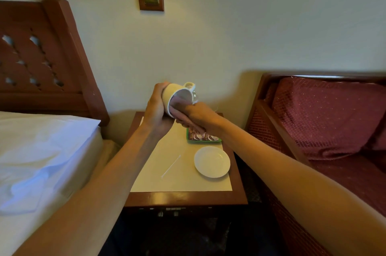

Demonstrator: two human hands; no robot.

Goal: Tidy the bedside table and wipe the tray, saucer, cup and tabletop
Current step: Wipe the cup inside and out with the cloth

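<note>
Two hands on the white ceramic cup (175,93): it's in the air over the back of the table, tipped on its side, handle up, mouth facing the right hand (199,115). Left hand (155,107) fingers wrapped round the cup's base and wall. Right hand fingers bunched tight on a pink cloth (180,108), which is pushed into the cup mouth.

Below:
- green rectangular tray (200,141) of brown sachets (205,136) at the back right, partly under the right wrist
- round white saucer (212,161) near the right edge, just in front of the tray, not touching
- thin white stirrer (170,166) lying diagonally, left of the saucer

Cream tabletop panel (179,181) in a red-brown wooden frame (188,198); open strip along the front edge. White-sheeted bed (41,151) close on the left, maroon cushioned wooden seat (323,120) close on the right, cream wall (250,26) behind.
</note>
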